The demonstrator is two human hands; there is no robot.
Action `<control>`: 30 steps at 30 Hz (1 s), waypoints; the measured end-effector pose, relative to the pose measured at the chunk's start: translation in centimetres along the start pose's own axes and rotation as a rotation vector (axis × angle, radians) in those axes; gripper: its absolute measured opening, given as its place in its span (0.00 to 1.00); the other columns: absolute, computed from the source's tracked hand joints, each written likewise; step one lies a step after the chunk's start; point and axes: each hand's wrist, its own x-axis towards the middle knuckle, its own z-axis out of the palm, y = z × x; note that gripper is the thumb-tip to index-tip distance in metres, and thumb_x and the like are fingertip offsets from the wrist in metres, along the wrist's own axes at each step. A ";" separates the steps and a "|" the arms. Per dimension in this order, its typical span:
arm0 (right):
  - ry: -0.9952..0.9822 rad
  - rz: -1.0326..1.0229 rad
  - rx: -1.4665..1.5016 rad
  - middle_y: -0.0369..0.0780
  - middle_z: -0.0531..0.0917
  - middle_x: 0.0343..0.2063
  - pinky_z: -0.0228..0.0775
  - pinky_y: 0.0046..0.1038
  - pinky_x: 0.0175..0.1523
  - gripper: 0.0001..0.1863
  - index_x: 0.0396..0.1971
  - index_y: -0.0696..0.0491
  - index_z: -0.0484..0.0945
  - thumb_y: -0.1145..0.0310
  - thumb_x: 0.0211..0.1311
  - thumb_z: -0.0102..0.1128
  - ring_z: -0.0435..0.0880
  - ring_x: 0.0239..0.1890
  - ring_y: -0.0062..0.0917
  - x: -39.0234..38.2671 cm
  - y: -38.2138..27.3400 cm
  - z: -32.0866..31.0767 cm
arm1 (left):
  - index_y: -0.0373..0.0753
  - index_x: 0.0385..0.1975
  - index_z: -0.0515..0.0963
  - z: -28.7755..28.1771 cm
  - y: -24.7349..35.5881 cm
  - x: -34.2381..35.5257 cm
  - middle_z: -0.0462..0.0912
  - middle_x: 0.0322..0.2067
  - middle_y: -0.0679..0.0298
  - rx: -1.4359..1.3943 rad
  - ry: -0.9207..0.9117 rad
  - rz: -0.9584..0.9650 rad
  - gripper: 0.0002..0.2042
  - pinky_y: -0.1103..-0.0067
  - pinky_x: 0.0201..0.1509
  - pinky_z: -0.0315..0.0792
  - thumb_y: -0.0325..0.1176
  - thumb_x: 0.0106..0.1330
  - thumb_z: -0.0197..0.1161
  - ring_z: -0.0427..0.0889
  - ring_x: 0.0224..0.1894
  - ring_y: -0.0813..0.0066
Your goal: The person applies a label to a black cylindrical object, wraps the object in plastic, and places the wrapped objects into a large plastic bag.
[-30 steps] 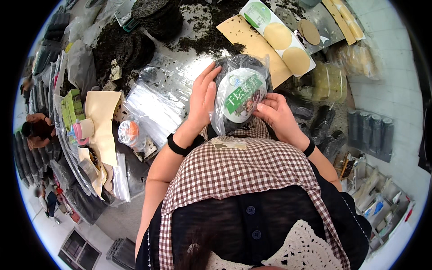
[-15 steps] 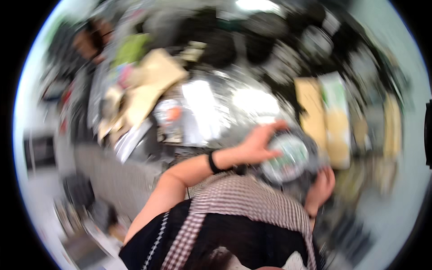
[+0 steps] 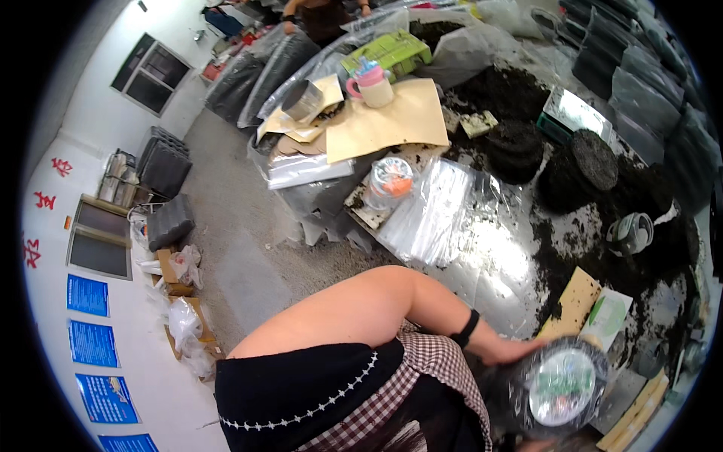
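A round dark package wrapped in clear plastic (image 3: 520,399), with a white round label (image 3: 562,386) printed in green, is at the lower right, close to my apron. Against its upper left side lies my left hand (image 3: 523,348), closed on its edge, with the fingertips partly behind the wrapping. Only a sliver of my right hand (image 3: 533,446) shows below the package at the lower frame edge; its fingers are hidden. Beyond the package, a tan board (image 3: 570,303) and a white-and-green box (image 3: 606,316) lie side by side on the metal table (image 3: 489,290).
Dark crumbly material surrounds round dark cakes (image 3: 595,160), a green scale (image 3: 576,113) and a clear jar (image 3: 630,232). Clear plastic bags (image 3: 433,215) lie beside a round tub (image 3: 390,181). Farther back are a pink-and-white mug (image 3: 373,89) and another person (image 3: 320,19).
My view has swung left, so the wall and floor show more. The package with both hands now appears lower right. My left hand has shifted from over the label to the package's edge.
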 end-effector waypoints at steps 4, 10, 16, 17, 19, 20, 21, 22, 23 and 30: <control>-0.201 0.675 -0.527 0.54 0.79 0.51 0.69 0.36 0.61 0.31 0.55 0.62 0.74 0.54 0.57 0.60 0.77 0.56 0.45 -11.7 12.1 -11.9 | 0.43 0.56 0.75 -0.8 -10.5 8.1 0.77 0.54 0.52 0.747 -0.748 -0.054 0.30 0.68 0.50 0.75 0.62 0.68 0.50 0.77 0.53 0.59; -0.239 0.226 -0.560 0.53 0.83 0.37 0.73 0.41 0.48 0.20 0.43 0.61 0.78 0.57 0.63 0.59 0.82 0.43 0.46 -10.5 5.9 -11.3 | 0.38 0.29 0.78 -19.4 0.7 -7.7 0.80 0.26 0.60 0.888 0.743 0.428 0.11 0.70 0.36 0.73 0.39 0.60 0.67 0.79 0.30 0.65; -0.408 -0.305 0.127 0.47 0.83 0.42 0.74 0.32 0.52 0.17 0.48 0.59 0.78 0.63 0.65 0.59 0.82 0.46 0.34 7.4 -15.0 17.8 | 0.38 0.33 0.76 -29.5 1.5 -3.3 0.77 0.27 0.61 1.331 1.218 0.642 0.14 0.69 0.40 0.73 0.38 0.56 0.72 0.78 0.36 0.62; -0.507 -0.379 0.184 0.46 0.83 0.43 0.74 0.31 0.53 0.17 0.49 0.58 0.78 0.63 0.65 0.59 0.82 0.47 0.32 8.5 -17.2 21.6 | 0.37 0.35 0.76 -30.6 1.9 -1.8 0.78 0.28 0.61 1.515 1.288 0.762 0.16 0.68 0.41 0.73 0.40 0.55 0.72 0.78 0.38 0.61; -0.729 -0.517 0.261 0.43 0.83 0.45 0.74 0.28 0.54 0.17 0.51 0.57 0.77 0.65 0.66 0.58 0.82 0.48 0.28 8.9 -21.5 26.1 | 0.38 0.33 0.78 -35.0 0.9 -0.4 0.79 0.30 0.59 1.519 1.336 0.596 0.14 0.66 0.43 0.74 0.41 0.56 0.70 0.78 0.41 0.59; -0.863 -0.484 0.301 0.43 0.84 0.45 0.74 0.28 0.54 0.16 0.50 0.57 0.78 0.65 0.67 0.58 0.82 0.47 0.27 8.9 -24.7 26.5 | 0.38 0.32 0.79 -36.8 0.3 -0.6 0.79 0.31 0.58 1.481 1.262 0.483 0.12 0.66 0.43 0.74 0.40 0.58 0.68 0.79 0.41 0.59; -0.996 -0.444 0.345 0.42 0.84 0.45 0.75 0.28 0.54 0.16 0.50 0.57 0.79 0.64 0.67 0.58 0.82 0.47 0.26 9.2 -26.8 26.9 | 0.39 0.30 0.80 -38.1 -0.3 -1.0 0.80 0.32 0.57 1.442 1.184 0.371 0.10 0.66 0.44 0.74 0.39 0.60 0.66 0.79 0.40 0.58; -1.021 -0.303 0.369 0.42 0.84 0.45 0.75 0.27 0.53 0.16 0.49 0.57 0.79 0.63 0.68 0.57 0.82 0.46 0.26 10.7 -27.0 27.4 | 0.38 0.29 0.81 -38.6 -0.4 -1.5 0.80 0.32 0.57 1.332 1.198 0.405 0.09 0.67 0.43 0.74 0.37 0.64 0.63 0.79 0.38 0.57; -1.047 -0.163 0.391 0.42 0.84 0.45 0.75 0.27 0.53 0.16 0.48 0.58 0.79 0.62 0.69 0.56 0.82 0.45 0.25 12.3 -26.7 27.8 | 0.38 0.29 0.81 -38.7 -1.2 -2.7 0.80 0.32 0.57 1.320 1.197 0.387 0.09 0.67 0.43 0.74 0.37 0.64 0.63 0.79 0.38 0.57; -0.544 0.286 0.916 0.46 0.83 0.38 0.76 0.28 0.47 0.20 0.47 0.65 0.76 0.61 0.69 0.56 0.82 0.40 0.27 19.0 -26.1 32.2 | 0.38 0.29 0.80 -34.7 0.4 -7.5 0.79 0.29 0.62 1.162 0.865 0.782 0.04 0.70 0.38 0.71 0.31 0.60 0.66 0.77 0.33 0.61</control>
